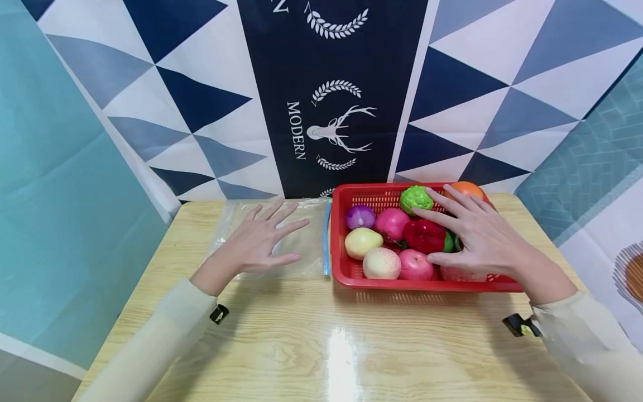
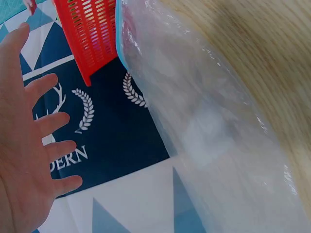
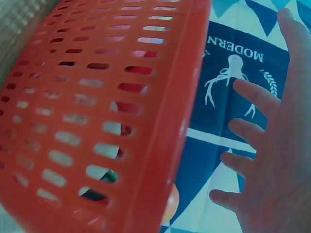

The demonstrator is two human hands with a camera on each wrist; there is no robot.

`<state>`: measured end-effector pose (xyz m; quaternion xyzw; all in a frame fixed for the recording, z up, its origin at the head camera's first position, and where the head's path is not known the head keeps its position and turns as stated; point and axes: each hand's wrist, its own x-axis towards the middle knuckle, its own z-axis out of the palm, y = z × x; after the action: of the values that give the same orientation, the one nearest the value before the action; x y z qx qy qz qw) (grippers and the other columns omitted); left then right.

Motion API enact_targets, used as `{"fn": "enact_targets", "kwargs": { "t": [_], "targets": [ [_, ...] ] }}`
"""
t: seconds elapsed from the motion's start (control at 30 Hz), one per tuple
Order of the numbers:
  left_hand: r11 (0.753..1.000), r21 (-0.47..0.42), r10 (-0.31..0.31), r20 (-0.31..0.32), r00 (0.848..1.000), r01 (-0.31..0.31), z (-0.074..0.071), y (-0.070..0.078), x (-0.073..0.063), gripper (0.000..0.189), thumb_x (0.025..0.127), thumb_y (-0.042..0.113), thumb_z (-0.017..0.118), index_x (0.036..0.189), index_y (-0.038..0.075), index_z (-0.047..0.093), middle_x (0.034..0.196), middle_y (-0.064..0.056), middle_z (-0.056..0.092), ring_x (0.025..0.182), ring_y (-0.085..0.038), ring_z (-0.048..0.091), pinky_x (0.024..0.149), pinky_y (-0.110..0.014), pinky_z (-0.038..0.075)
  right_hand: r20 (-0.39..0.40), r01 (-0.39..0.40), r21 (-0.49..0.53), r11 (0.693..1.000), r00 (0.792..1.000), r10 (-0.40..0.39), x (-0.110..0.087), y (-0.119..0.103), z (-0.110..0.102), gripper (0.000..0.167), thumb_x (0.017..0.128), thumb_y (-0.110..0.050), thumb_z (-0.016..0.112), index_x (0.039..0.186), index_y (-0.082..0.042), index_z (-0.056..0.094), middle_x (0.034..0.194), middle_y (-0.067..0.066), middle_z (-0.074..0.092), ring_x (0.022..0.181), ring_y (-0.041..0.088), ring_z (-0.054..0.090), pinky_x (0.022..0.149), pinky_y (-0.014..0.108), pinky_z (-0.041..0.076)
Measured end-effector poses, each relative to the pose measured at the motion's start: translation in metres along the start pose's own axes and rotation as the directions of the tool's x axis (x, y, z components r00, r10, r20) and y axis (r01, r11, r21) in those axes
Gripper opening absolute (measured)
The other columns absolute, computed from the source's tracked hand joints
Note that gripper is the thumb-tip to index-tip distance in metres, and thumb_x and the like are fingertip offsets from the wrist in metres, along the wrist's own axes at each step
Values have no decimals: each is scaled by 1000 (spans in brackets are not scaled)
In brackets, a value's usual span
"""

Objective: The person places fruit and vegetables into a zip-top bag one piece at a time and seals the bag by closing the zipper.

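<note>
With fingers spread, my left hand (image 1: 256,240) hovers above a clear zip bag (image 1: 301,240) that lies flat on the table and has a blue strip along its right edge. My right hand (image 1: 474,231), also spread and holding nothing, is over the right part of a red plastic basket (image 1: 427,283). Inside the basket lie a purple onion (image 1: 360,217), a yellow pear-like fruit (image 1: 363,243), a pale peach (image 1: 382,263), pink round fruits (image 1: 415,265), a red pepper (image 1: 424,235), a green leafy ball (image 1: 416,199) and an orange fruit (image 1: 466,190). My right hand hides some of the contents.
The light wooden table (image 1: 301,335) ends against a patterned cloth (image 1: 331,100) at the back. Beside the table on the right, a round brown item (image 1: 634,276) with a striped rim is partly visible. Both sleeves carry a small black clip.
</note>
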<state>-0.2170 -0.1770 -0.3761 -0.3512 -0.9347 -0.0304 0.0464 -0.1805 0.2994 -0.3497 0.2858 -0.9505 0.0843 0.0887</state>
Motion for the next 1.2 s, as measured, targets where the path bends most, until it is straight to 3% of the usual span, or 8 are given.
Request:
{"fn": "enact_targets", "kwargs": {
  "t": [0.5, 0.97, 1.2],
  "targets": [
    [998, -49, 47, 45, 998, -45, 23, 10, 36, 71, 106, 61, 56, 171, 34, 49, 187, -10, 33, 175, -41, 29, 133, -79, 31, -9, 63, 1, 998, 998, -63, 14, -15, 3, 94, 80, -62, 86, 164, -30, 58, 182, 15, 39, 169, 47, 29, 124, 82, 33],
    [995, 19, 100, 118, 988, -103, 50, 12, 51, 65, 109, 53, 55, 171, 32, 49, 186, -12, 36, 170, -43, 39, 128, -75, 41, 0, 92, 23, 996, 996, -92, 13, -26, 8, 95, 82, -65, 84, 165, -29, 57, 183, 13, 38, 170, 47, 27, 126, 84, 31],
    [986, 86, 128, 163, 978, -143, 61, 16, 54, 59, 113, 45, 50, 170, 31, 51, 186, -10, 35, 165, -43, 48, 120, -64, 54, -3, 101, 35, 994, 995, -101, 12, -32, 9, 95, 82, -67, 83, 166, -30, 57, 184, 12, 37, 172, 45, 26, 127, 85, 31]
  ]
}}
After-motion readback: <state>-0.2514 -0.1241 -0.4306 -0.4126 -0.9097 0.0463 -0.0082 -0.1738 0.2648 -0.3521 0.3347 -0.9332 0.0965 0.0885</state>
